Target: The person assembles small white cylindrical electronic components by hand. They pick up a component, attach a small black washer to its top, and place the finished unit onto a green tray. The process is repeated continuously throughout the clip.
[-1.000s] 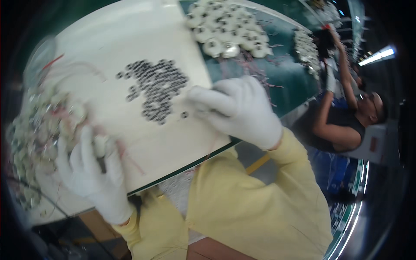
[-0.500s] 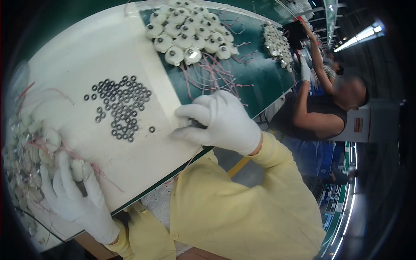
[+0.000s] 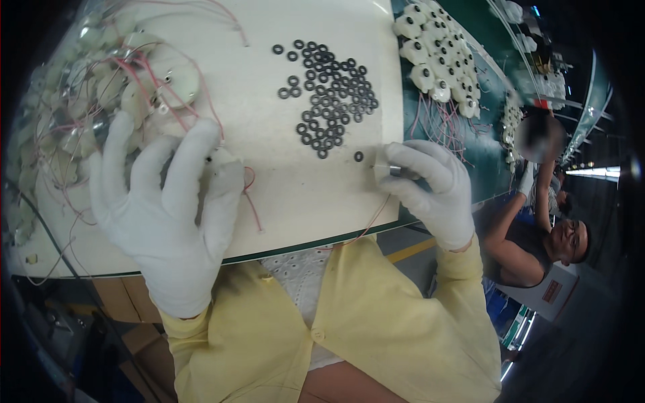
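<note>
white-gloved left hand (image 3: 164, 215) rests fingers spread over a small white part with pink wires (image 3: 225, 168), beside the heap of wired white parts (image 3: 87, 101) on the cream mat (image 3: 269, 188). black rings (image 3: 329, 101) lie mid-mat. the gloved right hand (image 3: 430, 188) pinches a thin metal pin (image 3: 386, 167) just below one stray ring (image 3: 359, 156). further right, more white parts (image 3: 430, 54) sit on the green belt (image 3: 490, 161).
</note>
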A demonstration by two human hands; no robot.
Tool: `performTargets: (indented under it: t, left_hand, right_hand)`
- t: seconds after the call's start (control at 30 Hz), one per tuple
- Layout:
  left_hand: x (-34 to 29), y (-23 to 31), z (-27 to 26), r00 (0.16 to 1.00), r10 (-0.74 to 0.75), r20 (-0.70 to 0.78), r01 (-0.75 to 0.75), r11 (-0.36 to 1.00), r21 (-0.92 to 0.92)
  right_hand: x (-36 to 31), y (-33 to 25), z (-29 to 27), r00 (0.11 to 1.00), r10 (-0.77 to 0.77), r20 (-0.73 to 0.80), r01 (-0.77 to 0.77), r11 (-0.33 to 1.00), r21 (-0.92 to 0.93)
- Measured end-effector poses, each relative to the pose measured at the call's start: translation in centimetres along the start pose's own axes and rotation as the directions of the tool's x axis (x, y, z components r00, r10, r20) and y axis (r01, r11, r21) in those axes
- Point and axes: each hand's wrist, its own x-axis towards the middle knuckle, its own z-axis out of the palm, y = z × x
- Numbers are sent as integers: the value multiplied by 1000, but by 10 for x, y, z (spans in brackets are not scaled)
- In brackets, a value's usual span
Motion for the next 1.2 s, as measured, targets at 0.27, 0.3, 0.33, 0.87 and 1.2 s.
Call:
performTargets:
  t: [0.27, 0.3, 0.33, 0.87, 1.2]
  left_hand:
    - [-2, -2, 9, 997, -37, -75, 34, 999, -40]
    - [-2, -2, 9, 996, -33, -79, 30, 999, -41]
    - [-2, -4, 10, 996, -29, -84, 26, 999, -43]
    - [-8, -8, 9, 1000, 8, -13, -8, 1000, -8]
    - [-6, -4, 11, 1000, -4, -1, 4, 1000, -26]
  right_hand:
    - [7, -2, -2, 991, 97, 96, -100, 994, 34]
    - [10, -2, -3, 991, 72, 110, -74, 997, 16]
    - [12, -4, -4, 992, 42, 116, -43, 999, 12]
    - [49, -30, -15, 936, -134, 324, 252, 900, -357]
    - [56, -24, -19, 925, -27, 380, 159, 934, -320]
